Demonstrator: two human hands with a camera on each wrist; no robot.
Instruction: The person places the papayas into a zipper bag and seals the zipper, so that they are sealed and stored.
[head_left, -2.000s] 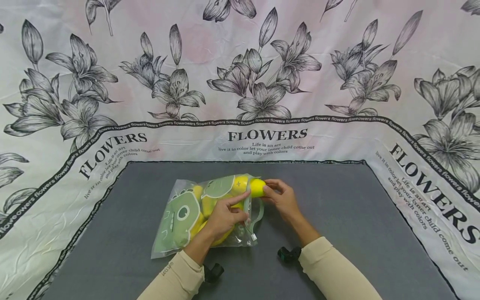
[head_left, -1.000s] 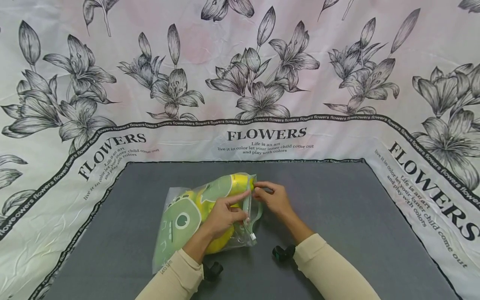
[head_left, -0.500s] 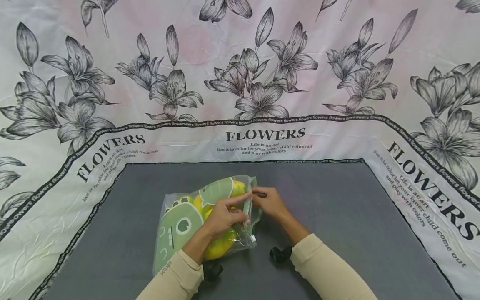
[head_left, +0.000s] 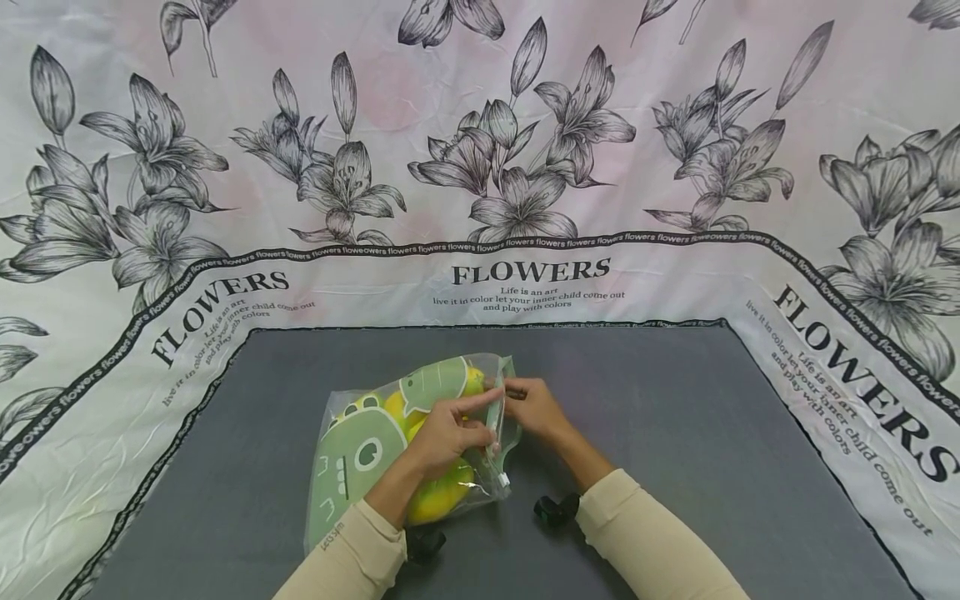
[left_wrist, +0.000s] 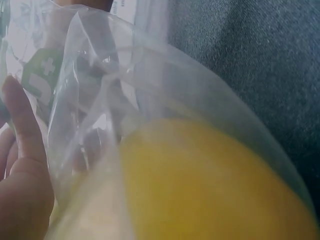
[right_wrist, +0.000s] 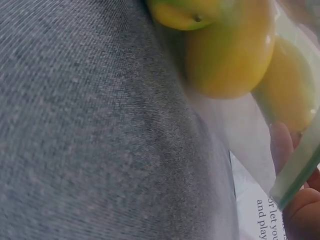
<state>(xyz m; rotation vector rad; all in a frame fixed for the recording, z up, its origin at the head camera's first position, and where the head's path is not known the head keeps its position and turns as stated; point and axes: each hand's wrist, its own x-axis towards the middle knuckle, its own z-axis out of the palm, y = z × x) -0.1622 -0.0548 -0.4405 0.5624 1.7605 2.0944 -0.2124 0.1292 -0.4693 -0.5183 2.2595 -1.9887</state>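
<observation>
A clear zip bag [head_left: 348, 475] with a green dinosaur print lies on the grey table, its mouth turned right. Several yellow-green fruits that look like mangoes [right_wrist: 227, 57] fill it. My left hand [head_left: 442, 433] reaches over the bag and pinches the mouth edge, index finger stretched along the upper part. At the mouth is my right hand [head_left: 543, 412], its fingertips partly hidden by the bag's edge. In the right wrist view, one straight finger [right_wrist: 281, 145] shows behind the clear plastic close to a fruit's end, with the green zip strip [right_wrist: 299, 167] between it and the thumb.
A white zip slider [head_left: 504, 480] sits at the bag's near right corner. Black wrist cameras [head_left: 426, 543] hang below both sleeves. The grey table [head_left: 697, 442] meets a white floral cloth [head_left: 525, 287] at the back and sides.
The fruit that stuck out of the mouth has gone into the bag, pushed left by my right hand, whose fingers followed it to the mouth. My left hand keeps its hold.
</observation>
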